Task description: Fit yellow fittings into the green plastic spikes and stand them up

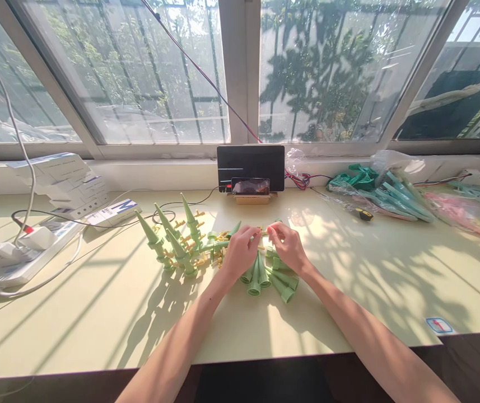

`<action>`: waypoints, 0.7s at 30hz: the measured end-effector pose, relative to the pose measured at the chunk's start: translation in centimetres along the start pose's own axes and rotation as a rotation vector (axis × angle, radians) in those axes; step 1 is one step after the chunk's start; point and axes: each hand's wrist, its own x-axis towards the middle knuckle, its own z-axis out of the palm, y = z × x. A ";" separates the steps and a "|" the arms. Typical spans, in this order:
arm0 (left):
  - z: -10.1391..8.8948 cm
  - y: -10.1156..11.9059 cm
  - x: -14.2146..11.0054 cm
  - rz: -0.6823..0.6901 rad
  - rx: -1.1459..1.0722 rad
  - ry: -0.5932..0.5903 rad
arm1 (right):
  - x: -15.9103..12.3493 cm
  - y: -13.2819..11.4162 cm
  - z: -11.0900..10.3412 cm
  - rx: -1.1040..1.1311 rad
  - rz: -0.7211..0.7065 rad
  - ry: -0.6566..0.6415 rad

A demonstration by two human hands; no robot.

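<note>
My left hand (pixel 243 247) and my right hand (pixel 289 246) meet almost fingertip to fingertip above the middle of the table. Both have their fingers pinched together; something small and yellowish shows between them, too small to name. Under and in front of them lie several green plastic cones (pixel 255 282), hollow ends toward me. Left of my left hand stand assembled green pointed towers (pixel 189 221) with small yellow pegs on their sides. Loose green and yellow parts are partly hidden behind my hands.
A phone (pixel 250 186) leans before a dark tablet (pixel 251 159) at the window. Left are a power strip (pixel 33 263) with cables and white boxes (pixel 113 212). Right lie bagged teal parts (pixel 395 196), pink parts (pixel 458 210) and a black-and-yellow tool (pixel 364 214).
</note>
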 end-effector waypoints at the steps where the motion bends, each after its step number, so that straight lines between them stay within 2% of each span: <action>1: 0.0 0.0 0.0 0.000 0.001 0.001 | 0.0 0.0 0.0 0.000 0.002 0.001; 9: -0.1 -0.3 0.1 -0.068 0.084 0.075 | 0.0 0.2 0.0 0.007 0.016 0.089; 21: 0.0 -0.6 -0.3 -0.129 0.354 -0.163 | 0.0 0.1 0.1 -0.010 0.004 0.143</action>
